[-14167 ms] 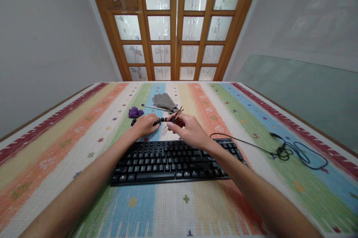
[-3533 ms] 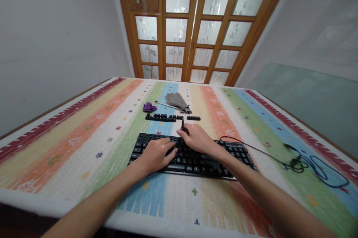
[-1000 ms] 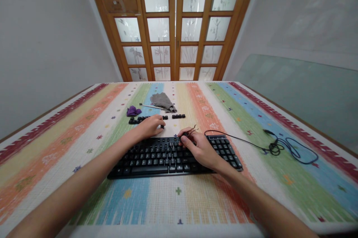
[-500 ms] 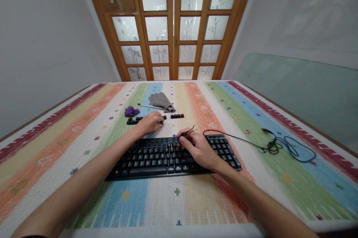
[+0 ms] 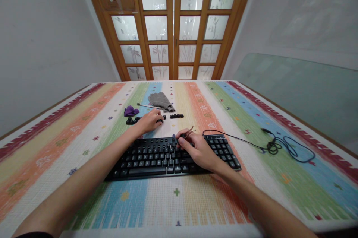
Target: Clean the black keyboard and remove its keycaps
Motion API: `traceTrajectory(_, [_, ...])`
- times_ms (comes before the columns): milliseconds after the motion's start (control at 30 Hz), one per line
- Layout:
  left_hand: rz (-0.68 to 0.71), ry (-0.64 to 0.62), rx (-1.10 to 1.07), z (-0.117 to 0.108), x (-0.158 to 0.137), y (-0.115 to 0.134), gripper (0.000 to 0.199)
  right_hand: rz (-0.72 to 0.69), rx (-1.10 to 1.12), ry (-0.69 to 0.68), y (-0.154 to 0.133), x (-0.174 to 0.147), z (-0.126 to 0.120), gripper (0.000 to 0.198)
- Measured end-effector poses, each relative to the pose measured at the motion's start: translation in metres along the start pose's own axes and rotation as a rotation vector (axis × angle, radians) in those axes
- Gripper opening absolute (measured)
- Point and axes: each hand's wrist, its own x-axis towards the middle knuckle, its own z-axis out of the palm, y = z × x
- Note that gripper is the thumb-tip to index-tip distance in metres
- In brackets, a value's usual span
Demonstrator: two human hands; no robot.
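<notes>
A black keyboard (image 5: 148, 162) lies across the striped cloth in front of me. Beyond it, loose black keycaps (image 5: 176, 116) are set out in a broken row. My left hand (image 5: 152, 119) reaches to this row, its fingertips closed on a keycap (image 5: 159, 120) that they partly cover. My right hand (image 5: 198, 148) rests over the right half of the keyboard. Its thumb and fingers pinch a small dark tool (image 5: 183, 136) with thin brown wire-like ends sticking out; most of the tool is hidden, so its kind is unclear.
Behind the keycaps lie a purple cloth (image 5: 131, 111), a thin brush (image 5: 147, 106) and a grey cloth (image 5: 160, 101). The keyboard's black cable (image 5: 272, 145) runs off to the right in a loose coil. Wooden glazed doors (image 5: 173, 25) stand past the table's far edge.
My left hand has barely shifted at the keycap row. My right hand keeps its pinch over the keyboard, and the laid-out things have not moved.
</notes>
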Motion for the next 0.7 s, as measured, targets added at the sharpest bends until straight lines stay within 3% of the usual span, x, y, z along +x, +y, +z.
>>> traceTrajectory(700, [-0.029, -0.006, 0.007, -0.0022, -0.0009, 0.0002, 0.019, 0.005, -0.010, -0.020, 0.0022, -0.0012, 0.0016, 0.022])
